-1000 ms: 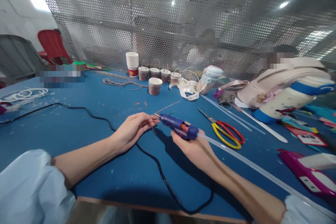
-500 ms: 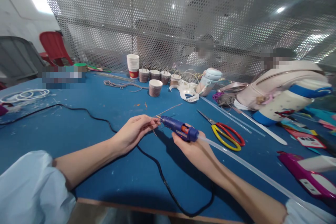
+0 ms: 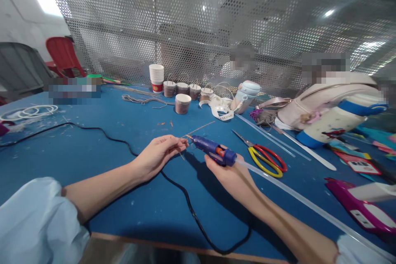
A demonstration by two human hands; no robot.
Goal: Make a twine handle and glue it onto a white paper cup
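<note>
My right hand (image 3: 227, 173) is wrapped round a blue hot glue gun (image 3: 212, 148), with a long translucent glue stick (image 3: 287, 189) running out of its back end. The gun's nozzle is close to the fingertips of my left hand (image 3: 163, 152); whether it touches anything there I cannot tell. Pinched in my left hand is a thin brownish cord (image 3: 202, 126), one stretch pointing up to the right and a short end hanging below the fingers. Beyond the hands stands a cord-wrapped paper cup (image 3: 183, 104).
Scissors (image 3: 267, 159) with red and yellow handles lie right of the gun. A black cable (image 3: 188, 198) loops across the blue table. Wrapped cups (image 3: 182, 88), stacked paper cups (image 3: 156, 76) and a pale bottle (image 3: 246, 95) stand at the back. A magenta device (image 3: 359, 210) is at right.
The glue gun has shifted slightly right, its nozzle drawn back a little from the left fingertips. My left hand has hardly moved and keeps its pinch on the cord.
</note>
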